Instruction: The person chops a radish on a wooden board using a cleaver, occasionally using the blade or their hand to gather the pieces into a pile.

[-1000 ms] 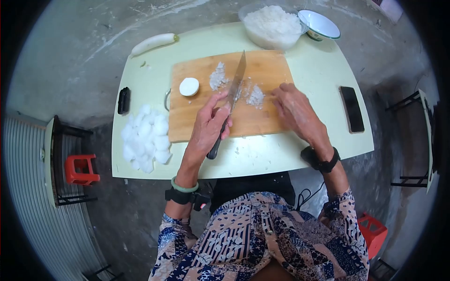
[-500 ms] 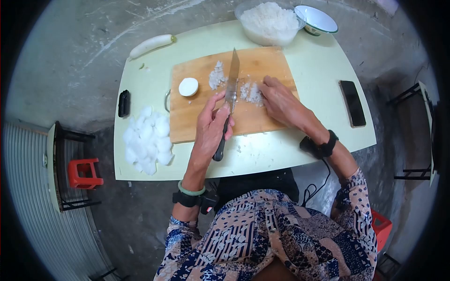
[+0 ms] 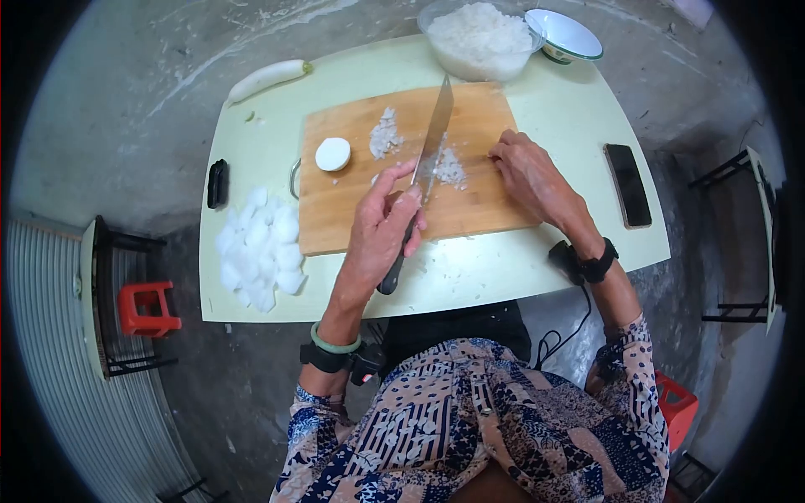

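My left hand (image 3: 384, 222) is closed around the black handle of a kitchen knife (image 3: 436, 126). The blade points away from me and slants over the wooden cutting board (image 3: 360, 226). Right beside the blade lies a small heap of finely chopped white bits (image 3: 451, 170); a second chopped heap (image 3: 386, 137) is left of the blade. Over the board's right edge, my right hand (image 3: 537, 180) is curled with its fingertips drawn together, apart from the heap; whatever they hold, if anything, is hidden. A cut piece of white radish (image 3: 333, 154) rests at the board's left.
White slices (image 3: 262, 251) are piled left of the board. A whole white radish (image 3: 268, 81) lies at the back left. At the back right are a bowl of white shreds (image 3: 480, 42) and an enamel bowl (image 3: 566, 35). A phone (image 3: 629, 184) lies on the right, a black object (image 3: 218, 184) on the left.
My right hand has moved right, away from the chopped heap, to the board's edge. The knife in my left hand has shifted right and its blade has tilted, lying closer to the right heap.
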Motion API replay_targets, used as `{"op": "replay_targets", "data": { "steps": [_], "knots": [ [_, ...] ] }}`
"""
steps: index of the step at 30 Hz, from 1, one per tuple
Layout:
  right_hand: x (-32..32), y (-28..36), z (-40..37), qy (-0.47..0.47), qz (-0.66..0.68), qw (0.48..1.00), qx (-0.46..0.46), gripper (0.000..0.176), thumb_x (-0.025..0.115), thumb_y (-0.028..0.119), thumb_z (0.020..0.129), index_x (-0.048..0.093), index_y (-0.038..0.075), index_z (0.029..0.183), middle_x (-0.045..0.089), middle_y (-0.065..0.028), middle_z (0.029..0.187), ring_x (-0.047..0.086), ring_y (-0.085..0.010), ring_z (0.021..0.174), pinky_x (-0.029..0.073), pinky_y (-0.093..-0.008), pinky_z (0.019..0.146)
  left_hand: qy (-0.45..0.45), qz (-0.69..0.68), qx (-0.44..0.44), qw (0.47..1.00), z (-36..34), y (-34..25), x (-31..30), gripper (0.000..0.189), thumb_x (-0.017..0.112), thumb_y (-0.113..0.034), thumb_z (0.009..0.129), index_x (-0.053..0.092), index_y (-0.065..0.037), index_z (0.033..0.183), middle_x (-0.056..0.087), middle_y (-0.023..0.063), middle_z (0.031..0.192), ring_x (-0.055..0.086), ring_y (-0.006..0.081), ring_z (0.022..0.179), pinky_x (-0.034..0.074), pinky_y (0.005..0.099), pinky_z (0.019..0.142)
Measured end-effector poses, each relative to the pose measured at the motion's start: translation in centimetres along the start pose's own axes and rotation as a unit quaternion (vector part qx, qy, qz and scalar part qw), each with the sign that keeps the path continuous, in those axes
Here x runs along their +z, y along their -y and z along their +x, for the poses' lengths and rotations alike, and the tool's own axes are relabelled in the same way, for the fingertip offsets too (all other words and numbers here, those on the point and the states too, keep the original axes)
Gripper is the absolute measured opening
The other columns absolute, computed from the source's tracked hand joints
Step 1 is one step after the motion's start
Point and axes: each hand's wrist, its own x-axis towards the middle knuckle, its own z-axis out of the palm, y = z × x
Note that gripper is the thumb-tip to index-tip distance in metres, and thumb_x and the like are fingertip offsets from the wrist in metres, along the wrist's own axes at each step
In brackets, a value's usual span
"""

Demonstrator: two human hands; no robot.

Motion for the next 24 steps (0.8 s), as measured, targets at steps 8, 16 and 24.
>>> {"op": "replay_targets", "data": {
  "steps": [8,16,24],
  "knots": [
    [-0.1,-0.6,0.0,-0.021,-0.014,0.999,-0.044,0.016,0.053,-0.003,0.088,0.069,-0.007,0.091,0.062,-0.0205,0.096,0.062,-0.0370,0.097,0.053,-0.0455,0.087,0.026,-0.017,-0.006,0.999,0.0,-0.1,0.5,0.043,0.053,-0.022,0.108,0.048,-0.006,0.147,0.060,0.0052,0.077,0.049,0.0071,0.051,0.039,0.0224,0.047],
    [0.2,-0.8,0.2,-0.019,-0.027,0.999,-0.037,0.018,0.053,-0.002,0.090,0.070,-0.006,0.093,0.062,-0.0191,0.094,0.062,-0.0354,0.098,0.053,-0.0444,0.088,0.032,0.002,-0.007,0.999,0.8,0.9,0.6,0.043,0.054,-0.021,0.107,0.048,-0.004,0.147,0.058,0.0033,0.075,0.048,0.0067,0.050,0.038,0.0223,0.047],
    [-0.5,-0.4,0.4,0.002,-0.007,1.000,-0.004,0.018,0.058,0.003,0.094,0.072,-0.006,0.101,0.065,-0.0177,0.101,0.064,-0.0355,0.100,0.051,-0.0446,0.090,0.021,-0.051,-0.019,0.998,0.0,0.3,0.9,0.044,0.054,-0.020,0.107,0.048,-0.002,0.146,0.056,0.0024,0.073,0.048,0.0064,0.050,0.038,0.0229,0.046]
  ]
}}
